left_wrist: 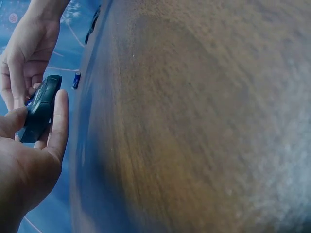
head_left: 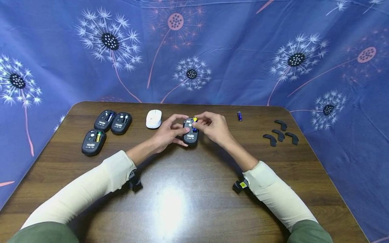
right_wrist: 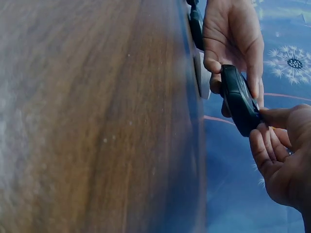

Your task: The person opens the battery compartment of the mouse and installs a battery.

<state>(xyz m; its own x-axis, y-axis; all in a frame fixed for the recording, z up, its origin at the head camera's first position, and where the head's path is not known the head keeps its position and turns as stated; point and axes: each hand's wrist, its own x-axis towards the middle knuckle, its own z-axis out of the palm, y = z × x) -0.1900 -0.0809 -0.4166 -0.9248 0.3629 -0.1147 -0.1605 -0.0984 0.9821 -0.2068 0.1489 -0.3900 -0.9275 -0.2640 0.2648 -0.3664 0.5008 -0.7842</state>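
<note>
My left hand (head_left: 166, 134) holds a black computer mouse (head_left: 190, 136) by its edges, underside up and its battery slot uncovered. Thumb and fingers grip it from the side, as the left wrist view of the mouse (left_wrist: 43, 109) also shows. At the slot, my right hand (head_left: 215, 127) pinches a blue battery (head_left: 195, 129), partly hidden by the thumb. A small yellow piece (head_left: 195, 119) shows beside those fingertips. The right wrist view has both hands meeting at the mouse (right_wrist: 238, 99), with the right fingertips at its edge.
Three black mice (head_left: 93, 142) lie underside up at the left, batteries in their open slots. A white mouse (head_left: 153, 119) sits just left of my hands. Toward the right are a loose blue battery (head_left: 239, 116) and several curved black covers (head_left: 269, 139). A patterned blue cloth (head_left: 225, 50) hangs behind the table.
</note>
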